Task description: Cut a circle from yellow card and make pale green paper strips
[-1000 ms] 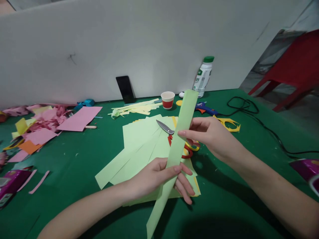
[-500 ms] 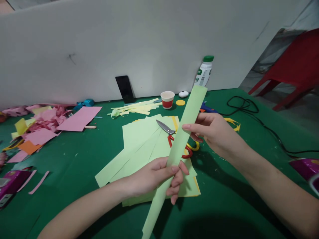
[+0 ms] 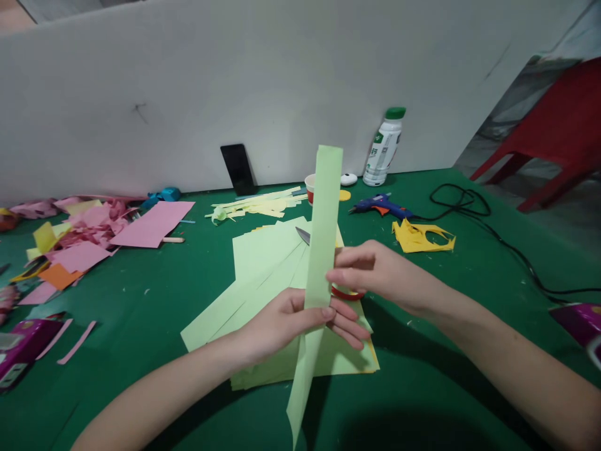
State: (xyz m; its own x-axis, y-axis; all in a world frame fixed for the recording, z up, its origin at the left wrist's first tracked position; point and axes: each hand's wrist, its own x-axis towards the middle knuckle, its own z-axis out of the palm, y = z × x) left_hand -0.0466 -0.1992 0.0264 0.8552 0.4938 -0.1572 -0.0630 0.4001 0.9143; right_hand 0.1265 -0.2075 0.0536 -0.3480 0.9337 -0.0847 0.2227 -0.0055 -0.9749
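A long pale green paper strip [image 3: 323, 213] stands nearly upright above the table. My left hand [image 3: 295, 316] grips it below the middle, thumb in front and fingers behind, the other fingers stretched out to the right. My right hand [image 3: 375, 272] pinches the strip's right edge a little higher up. Under the hands lies a fanned stack of light green paper sheets [image 3: 263, 257], with yellow edges showing beneath. Scissors [image 3: 303, 235] with red handles rest on the stack, mostly hidden by the strip and my right hand.
Behind stand a paper cup [image 3: 310, 181], a phone [image 3: 238, 169] and a white bottle [image 3: 384, 150]. To the right lie a blue glue gun [image 3: 382, 205], its black cable and a yellow paper scrap [image 3: 422, 238]. Pink paper scraps [image 3: 94, 228] cover the left. Thin green strips [image 3: 258, 203] lie behind the stack.
The paper strip has swung from a rightward tilt to nearly upright. My right hand has moved left and down along it, uncovering the glue gun and yellow scrap. My left fingers have straightened.
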